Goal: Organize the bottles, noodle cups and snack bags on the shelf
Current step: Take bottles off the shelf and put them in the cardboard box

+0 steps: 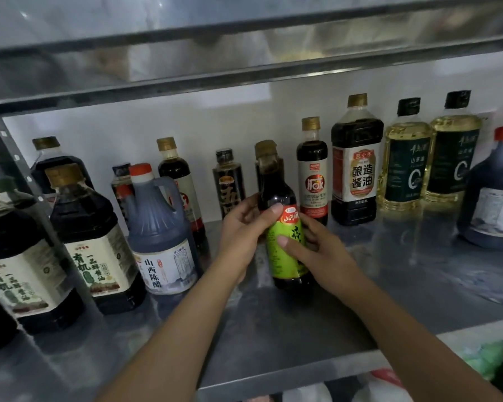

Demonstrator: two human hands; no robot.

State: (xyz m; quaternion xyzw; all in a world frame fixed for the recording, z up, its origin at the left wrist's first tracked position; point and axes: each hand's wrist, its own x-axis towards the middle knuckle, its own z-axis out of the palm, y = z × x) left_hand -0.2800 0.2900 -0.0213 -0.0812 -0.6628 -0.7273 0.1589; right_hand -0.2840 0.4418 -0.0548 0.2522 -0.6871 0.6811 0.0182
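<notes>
bottle: dark glass bottle with green-and-red label (286,253), mid-shelf, just ahead of the back row of sauce bottles (312,175).
axis: near vertical, neck tipped slightly left.
left hand (241,227): wraps its left side, thumb on label top.
right hand (320,248): clasps its right side.
base: at or just off grey steel shelf (389,271), can't tell.
next: bare deck lies to its right, right hand nearer.

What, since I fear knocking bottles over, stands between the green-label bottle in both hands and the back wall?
The left hand and right hand grip the green-label bottle; another dark bottle stands right behind it, blocking the way back.
</notes>
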